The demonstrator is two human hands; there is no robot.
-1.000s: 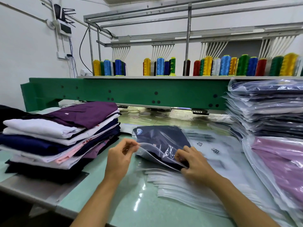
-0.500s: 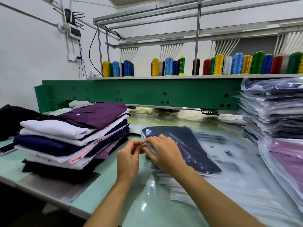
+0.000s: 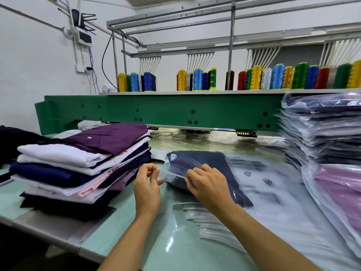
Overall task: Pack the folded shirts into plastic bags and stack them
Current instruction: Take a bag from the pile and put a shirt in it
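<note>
A folded navy shirt (image 3: 203,163) lies inside a clear plastic bag (image 3: 232,169) on the pale green table (image 3: 125,218), on top of a pile of empty bags (image 3: 273,216). My left hand (image 3: 146,184) pinches the bag's near open edge at its left end. My right hand (image 3: 209,184) pinches the same edge further right, fingers curled over the strip. To the left stands a stack of unpacked folded shirts (image 3: 78,163), purple on top. At the right rises a stack of bagged shirts (image 3: 324,130).
A bagged pink shirt (image 3: 340,194) leans at the right below the packed stack. A green machine beam (image 3: 166,112) crosses behind the table, with thread cones (image 3: 259,78) on the shelf above. Dark cloth (image 3: 13,139) lies at the far left.
My hands came together at the bag's left corner half a second ago. The right hand has since slid right along the open edge, while the left stays at the corner.
</note>
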